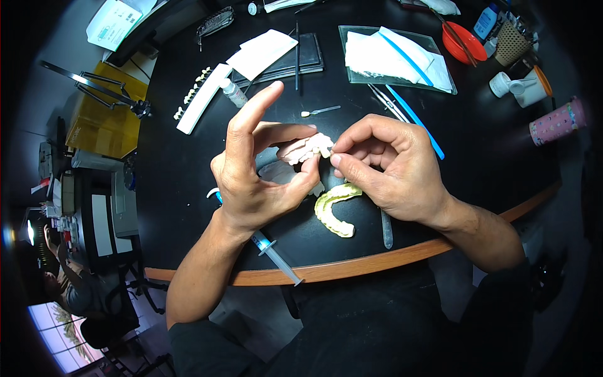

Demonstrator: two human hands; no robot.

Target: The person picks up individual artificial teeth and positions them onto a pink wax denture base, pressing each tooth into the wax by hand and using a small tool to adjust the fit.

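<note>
My left hand [248, 176] grips a pale pink dental cast [300, 148] between thumb and fingers, index finger raised. My right hand [392, 173] has its thumb and forefinger pinched at the cast's right end, by a small tooth-coloured piece [325, 151]; whether it grips that piece I cannot make out. Behind my left hand lies a grey, irregular object [276, 171], partly hidden. A yellow-green horseshoe dental mould [325, 213] rests below the cast. A syringe [276, 259] lies under my left wrist, and a metal-bladed tool [387, 232] under my right hand.
Paper sheets [260, 53], a glass slab [352, 78], a shade-tab holder [201, 100], a small bottle [233, 93], tweezers [386, 100], a red bowl [455, 47] and a pink tumbler [553, 122] surround my hands. Another person [72, 283] sits at a neighbouring bench, far left.
</note>
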